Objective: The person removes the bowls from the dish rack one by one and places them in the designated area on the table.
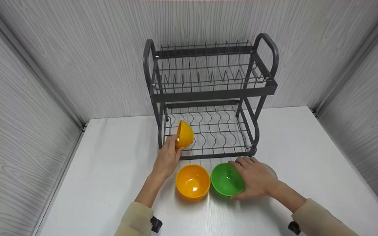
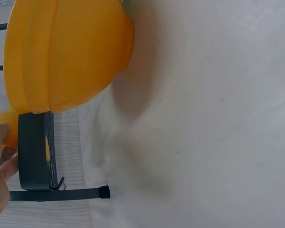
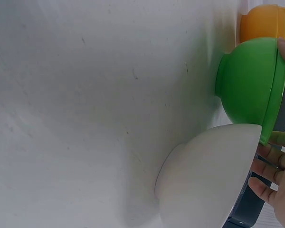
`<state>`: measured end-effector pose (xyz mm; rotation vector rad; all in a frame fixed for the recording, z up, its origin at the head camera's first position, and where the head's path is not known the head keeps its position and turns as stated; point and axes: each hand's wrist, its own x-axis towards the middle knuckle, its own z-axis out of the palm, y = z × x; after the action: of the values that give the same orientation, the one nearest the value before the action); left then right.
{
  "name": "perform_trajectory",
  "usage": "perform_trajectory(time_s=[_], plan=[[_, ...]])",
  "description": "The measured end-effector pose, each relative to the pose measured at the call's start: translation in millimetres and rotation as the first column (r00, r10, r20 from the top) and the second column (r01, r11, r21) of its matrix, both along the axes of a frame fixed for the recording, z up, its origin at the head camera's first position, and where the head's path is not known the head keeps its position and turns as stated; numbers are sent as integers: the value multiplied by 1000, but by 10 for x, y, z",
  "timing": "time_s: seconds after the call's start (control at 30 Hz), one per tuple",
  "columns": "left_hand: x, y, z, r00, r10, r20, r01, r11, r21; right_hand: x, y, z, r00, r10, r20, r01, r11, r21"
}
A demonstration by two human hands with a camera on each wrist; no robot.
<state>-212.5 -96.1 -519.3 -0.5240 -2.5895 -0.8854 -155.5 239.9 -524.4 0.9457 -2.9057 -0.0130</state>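
Observation:
In the head view my left hand (image 1: pixel 167 160) grips a small orange bowl (image 1: pixel 186 135) by its rim, turned on its side over the front left of the dish rack's lower shelf (image 1: pixel 213 136). Stacked orange bowls (image 1: pixel 191 182) stand upright on the table in front of the rack. Right beside them are stacked green bowls (image 1: pixel 224 179). My right hand (image 1: pixel 256 177) spans the top green bowl, thumb at its near rim and fingers at the far side. A white bowl (image 3: pixel 206 183) stands against the green ones in the right wrist view, mostly covered by my hand from above.
The dark two-tier dish rack has an upper wire tier (image 1: pixel 208 70) with upright dividers and curved side handles (image 1: pixel 269 49). Its front lower rail (image 1: pixel 218 154) lies just behind the bowls. Grey wood-grain panels (image 1: pixel 87 59) enclose the white table (image 1: pixel 110 183) at the back and sides.

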Motion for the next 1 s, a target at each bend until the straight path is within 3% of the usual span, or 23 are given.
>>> perform_trajectory(time_s=[0.33,0.6,1.0], plan=[[19,31,38,987,-58,-148,45,995,-86,9,4,-27,1000,-7,-21,6,1000,-14],[63,33,84,981,-69,-182,38,985,-166,14,4,-25,1000,-11,-10,10,1000,-28],[167,-10,187,966,-107,-235,37,959,-281,-29,-21,110,999,-40,14,41,992,-123]])
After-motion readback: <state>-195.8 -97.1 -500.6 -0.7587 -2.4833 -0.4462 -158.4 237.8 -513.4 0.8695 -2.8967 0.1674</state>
